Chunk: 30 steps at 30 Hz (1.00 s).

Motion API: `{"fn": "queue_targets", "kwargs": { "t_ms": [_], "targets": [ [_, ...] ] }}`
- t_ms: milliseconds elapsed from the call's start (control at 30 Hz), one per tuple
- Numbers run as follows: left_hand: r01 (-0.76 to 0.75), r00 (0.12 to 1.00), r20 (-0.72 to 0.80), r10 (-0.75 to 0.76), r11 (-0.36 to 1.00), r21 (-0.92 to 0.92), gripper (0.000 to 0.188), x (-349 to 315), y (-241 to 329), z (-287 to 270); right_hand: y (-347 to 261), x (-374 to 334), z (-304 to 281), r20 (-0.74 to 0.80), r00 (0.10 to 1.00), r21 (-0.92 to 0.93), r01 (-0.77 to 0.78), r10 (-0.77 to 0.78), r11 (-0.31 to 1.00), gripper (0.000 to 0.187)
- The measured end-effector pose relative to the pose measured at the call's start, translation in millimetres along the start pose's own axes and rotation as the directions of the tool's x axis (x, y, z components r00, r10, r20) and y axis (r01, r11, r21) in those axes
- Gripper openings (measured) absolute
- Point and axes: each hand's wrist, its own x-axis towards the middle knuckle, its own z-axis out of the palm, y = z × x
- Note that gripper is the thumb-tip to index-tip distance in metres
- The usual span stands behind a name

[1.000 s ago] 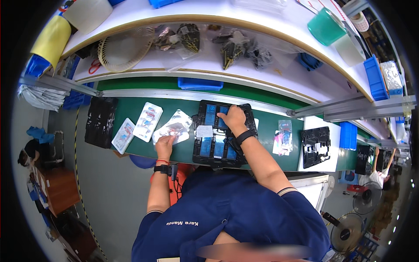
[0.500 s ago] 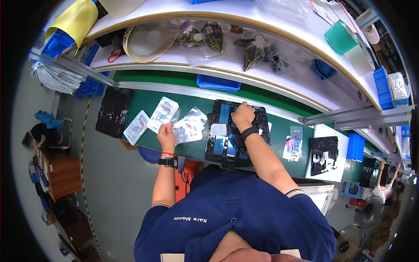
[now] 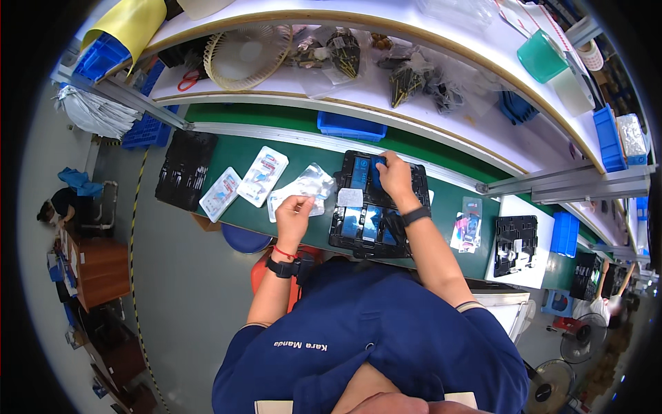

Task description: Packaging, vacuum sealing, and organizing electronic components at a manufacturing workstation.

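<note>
My left hand (image 3: pixel 294 215) is closed, thumb and fingers pinching the edge of a clear and silver plastic pouch (image 3: pixel 314 181) that lies over other packets. To the right, a black moulded tray (image 3: pixel 336 233) holds several flat blue rectangular pieces (image 3: pixel 360 172) in its compartments. My right hand (image 3: pixel 396 178) is over the tray's far side, fingers closed on a dark blue flat piece (image 3: pixel 377 172), partly hidden by the hand. A small grey-white pad (image 3: pixel 349 197) rests on the tray's left part.
Two printed white packets (image 3: pixel 264 176) (image 3: pixel 221 194) and a black tray stack (image 3: pixel 186 169) lie leftward on the green bench. Rightward are more packets (image 3: pixel 467 228) and another black tray (image 3: pixel 516 245) on a white board. A loaded shelf (image 3: pixel 289 103) overhangs the back; a blue bin (image 3: pixel 352 126) sits beneath it.
My left hand has shifted right and nearer the tray, pulling at the pouch. My right hand has gone from lying over the tray to gripping a blue piece.
</note>
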Motion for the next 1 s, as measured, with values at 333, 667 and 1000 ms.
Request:
{"fn": "queue_targets", "kwargs": {
  "t_ms": [333, 667, 1000],
  "targets": [
    [-0.239, 0.890, 0.413, 0.193, 0.969, 0.063, 0.009, -12, 47, 30, -39, -71, -68, -0.347, 0.849, 0.435, 0.522, -0.399, 0.733, 0.021],
    [0.333, 0.759, 0.651, 0.028, 0.842, -0.425, 0.030, -23, 61, 60, -27, -107, -65, -0.096, 0.990, 0.972, 0.115, -0.101, 0.204, 0.020],
    [-0.403, 0.905, 0.374, 0.203, 0.691, 0.600, 0.044, 12, -47, 9, 231, -87, -56, 0.087, 0.924, 0.498, -0.365, 0.373, 0.787, 0.021]
  ]
}}
